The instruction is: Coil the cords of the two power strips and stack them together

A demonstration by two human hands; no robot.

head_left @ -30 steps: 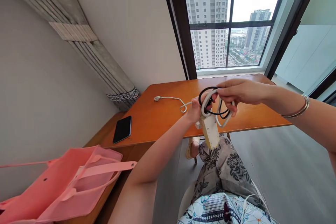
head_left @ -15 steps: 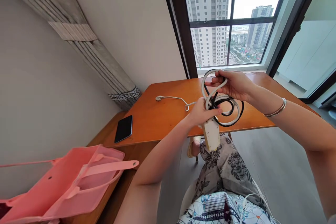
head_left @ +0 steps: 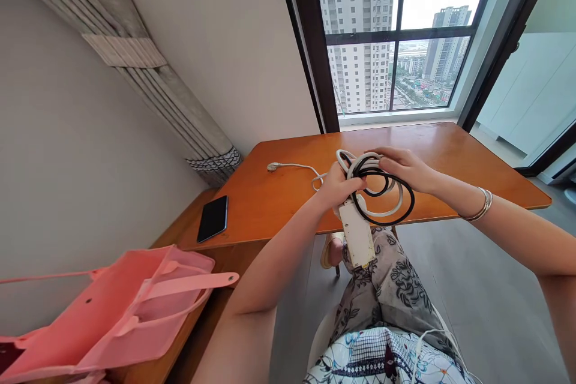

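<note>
The left hand (head_left: 336,185) grips the looped cords (head_left: 362,163) and power strip (head_left: 357,234); the right hand (head_left: 405,167) pinches the loops so none slip.

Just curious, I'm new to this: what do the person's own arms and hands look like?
Both arms are bare, with no sleeves in view. The left hand and right hand wear no gloves, and I can make out no rings. The right wrist carries thin silver metal bangles; the left wrist shows nothing worn.
</note>
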